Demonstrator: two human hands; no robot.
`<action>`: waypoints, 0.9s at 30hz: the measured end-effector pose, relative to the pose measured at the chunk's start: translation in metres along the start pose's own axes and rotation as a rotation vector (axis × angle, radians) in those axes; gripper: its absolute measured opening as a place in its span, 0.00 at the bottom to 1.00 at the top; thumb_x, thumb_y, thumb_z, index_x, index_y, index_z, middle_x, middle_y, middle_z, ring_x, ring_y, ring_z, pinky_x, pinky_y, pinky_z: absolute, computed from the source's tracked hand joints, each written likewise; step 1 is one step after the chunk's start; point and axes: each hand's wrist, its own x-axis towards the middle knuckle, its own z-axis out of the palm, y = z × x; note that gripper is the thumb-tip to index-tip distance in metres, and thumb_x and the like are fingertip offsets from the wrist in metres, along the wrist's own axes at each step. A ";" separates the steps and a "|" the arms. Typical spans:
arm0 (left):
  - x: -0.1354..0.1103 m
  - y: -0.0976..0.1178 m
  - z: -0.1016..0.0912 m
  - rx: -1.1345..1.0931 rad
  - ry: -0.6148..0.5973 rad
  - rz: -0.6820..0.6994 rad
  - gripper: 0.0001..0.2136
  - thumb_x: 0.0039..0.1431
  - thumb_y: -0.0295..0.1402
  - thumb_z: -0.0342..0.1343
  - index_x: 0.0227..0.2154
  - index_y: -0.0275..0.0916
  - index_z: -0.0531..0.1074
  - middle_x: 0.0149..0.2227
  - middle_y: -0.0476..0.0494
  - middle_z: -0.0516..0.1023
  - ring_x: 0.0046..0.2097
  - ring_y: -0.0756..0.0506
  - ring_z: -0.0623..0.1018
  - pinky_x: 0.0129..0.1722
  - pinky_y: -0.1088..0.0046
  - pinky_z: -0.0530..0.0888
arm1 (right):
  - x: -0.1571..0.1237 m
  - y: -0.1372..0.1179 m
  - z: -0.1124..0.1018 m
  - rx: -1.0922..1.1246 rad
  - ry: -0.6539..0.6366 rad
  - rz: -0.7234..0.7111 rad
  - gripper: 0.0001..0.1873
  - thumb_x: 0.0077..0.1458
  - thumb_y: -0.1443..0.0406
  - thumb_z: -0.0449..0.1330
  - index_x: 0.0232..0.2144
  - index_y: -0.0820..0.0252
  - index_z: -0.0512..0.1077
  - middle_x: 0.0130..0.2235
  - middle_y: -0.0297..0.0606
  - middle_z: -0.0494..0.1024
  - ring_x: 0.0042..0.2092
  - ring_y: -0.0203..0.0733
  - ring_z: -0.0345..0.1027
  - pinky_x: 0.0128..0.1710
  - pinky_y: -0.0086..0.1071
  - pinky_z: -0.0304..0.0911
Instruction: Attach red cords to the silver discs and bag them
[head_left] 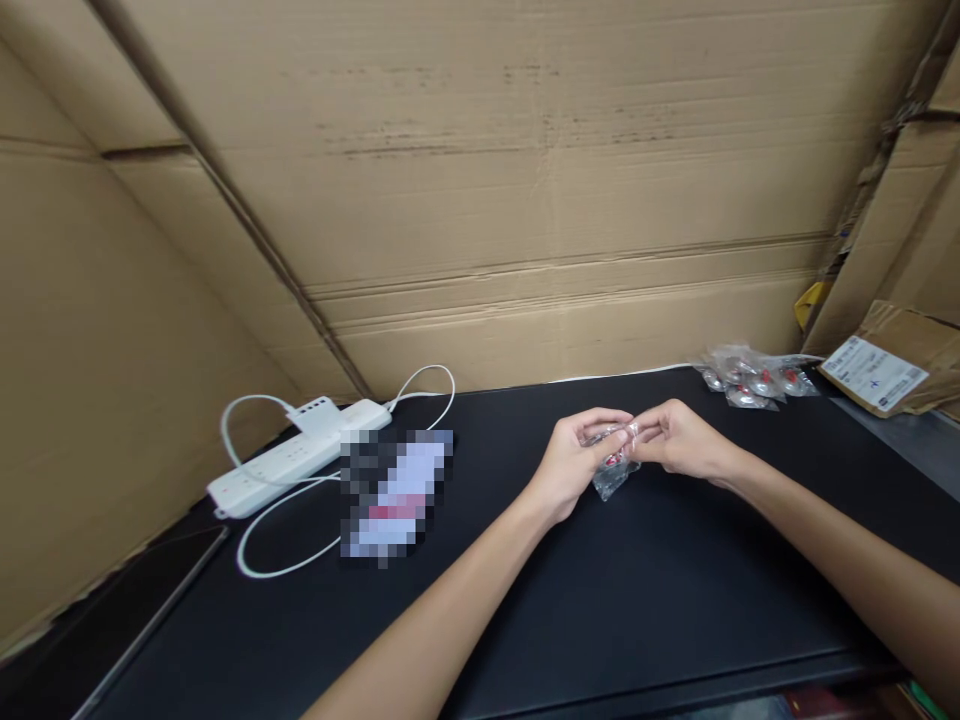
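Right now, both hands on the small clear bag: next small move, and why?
Probably ease the left hand and right hand slightly apart to spread the small clear bag open: both pinch its upper end close together, and the rest hangs below.

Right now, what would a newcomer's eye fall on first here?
The left hand and right hand meet mid-table, pinching a small clear packet with red inside. A pile of similar packets lies at the far right of the black table, and a white power strip sits far left, below cardboard walls.
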 end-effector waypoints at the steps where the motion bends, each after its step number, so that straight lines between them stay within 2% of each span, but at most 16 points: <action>1: 0.000 -0.001 0.001 -0.012 -0.007 -0.008 0.14 0.49 0.34 0.66 0.39 0.35 0.77 0.35 0.39 0.80 0.35 0.47 0.78 0.36 0.72 0.73 | 0.000 0.000 -0.002 -0.003 -0.029 0.013 0.08 0.46 0.65 0.65 0.29 0.64 0.79 0.23 0.34 0.75 0.18 0.24 0.52 0.14 0.21 0.43; 5: -0.001 -0.002 0.005 -0.019 -0.003 0.001 0.14 0.49 0.34 0.66 0.38 0.34 0.77 0.34 0.40 0.80 0.33 0.48 0.78 0.35 0.74 0.73 | -0.002 -0.002 -0.007 -0.036 -0.079 0.011 0.09 0.46 0.63 0.67 0.29 0.64 0.80 0.26 0.37 0.78 0.20 0.26 0.57 0.16 0.21 0.47; 9: 0.000 0.000 0.005 -0.068 0.084 0.013 0.13 0.49 0.34 0.66 0.38 0.33 0.77 0.33 0.39 0.80 0.33 0.47 0.78 0.34 0.74 0.73 | -0.003 -0.008 -0.004 -0.064 -0.002 -0.011 0.16 0.50 0.58 0.64 0.36 0.64 0.80 0.25 0.37 0.78 0.16 0.24 0.52 0.13 0.23 0.46; 13: 0.003 0.004 0.002 -0.226 0.175 0.053 0.12 0.50 0.33 0.65 0.37 0.33 0.76 0.37 0.37 0.80 0.36 0.44 0.80 0.38 0.69 0.75 | -0.002 -0.011 -0.003 -0.106 0.208 -0.170 0.17 0.53 0.56 0.61 0.40 0.63 0.78 0.30 0.40 0.79 0.16 0.27 0.56 0.14 0.25 0.51; 16: 0.006 0.009 -0.001 -0.336 0.220 0.089 0.12 0.49 0.32 0.65 0.36 0.34 0.76 0.39 0.36 0.80 0.40 0.41 0.81 0.44 0.63 0.75 | 0.002 -0.007 -0.003 -0.149 0.447 -0.298 0.14 0.53 0.57 0.62 0.37 0.62 0.76 0.29 0.37 0.77 0.20 0.29 0.59 0.19 0.27 0.57; 18: 0.007 0.011 -0.002 -0.370 0.240 0.115 0.12 0.49 0.32 0.66 0.36 0.35 0.75 0.40 0.36 0.80 0.42 0.39 0.81 0.45 0.60 0.75 | 0.004 -0.003 0.000 -0.107 0.555 -0.322 0.14 0.50 0.58 0.65 0.36 0.61 0.74 0.30 0.36 0.74 0.23 0.30 0.61 0.21 0.27 0.59; 20: 0.008 0.012 -0.002 -0.376 0.246 0.144 0.11 0.50 0.33 0.65 0.36 0.35 0.75 0.40 0.35 0.80 0.44 0.38 0.80 0.46 0.60 0.75 | 0.004 0.000 0.005 0.018 0.516 -0.257 0.17 0.47 0.57 0.67 0.37 0.60 0.71 0.31 0.35 0.73 0.24 0.31 0.63 0.20 0.26 0.59; 22: 0.007 0.013 -0.001 -0.362 0.230 0.180 0.10 0.52 0.33 0.64 0.36 0.35 0.74 0.41 0.35 0.80 0.46 0.38 0.79 0.47 0.60 0.74 | 0.004 0.000 0.013 0.145 0.331 -0.155 0.19 0.46 0.55 0.67 0.36 0.61 0.71 0.29 0.34 0.73 0.25 0.33 0.66 0.22 0.27 0.62; 24: 0.006 0.012 0.000 -0.320 0.205 0.208 0.09 0.54 0.34 0.62 0.36 0.35 0.74 0.43 0.35 0.80 0.48 0.38 0.78 0.48 0.61 0.74 | 0.004 -0.001 0.020 0.229 0.161 -0.113 0.19 0.47 0.54 0.67 0.34 0.63 0.72 0.28 0.35 0.73 0.28 0.36 0.69 0.27 0.30 0.65; 25: 0.006 0.012 0.001 -0.293 0.193 0.212 0.10 0.56 0.35 0.61 0.37 0.35 0.74 0.43 0.35 0.80 0.48 0.39 0.78 0.48 0.61 0.74 | 0.003 -0.002 0.023 0.252 0.126 -0.123 0.19 0.48 0.53 0.66 0.33 0.63 0.72 0.28 0.36 0.74 0.29 0.37 0.70 0.30 0.31 0.67; 27: 0.005 0.012 0.001 -0.230 0.162 0.202 0.11 0.57 0.37 0.60 0.40 0.36 0.73 0.45 0.34 0.79 0.47 0.39 0.78 0.46 0.61 0.75 | 0.003 -0.002 0.024 0.255 0.151 -0.173 0.18 0.49 0.53 0.65 0.31 0.63 0.73 0.29 0.37 0.75 0.30 0.37 0.70 0.33 0.33 0.67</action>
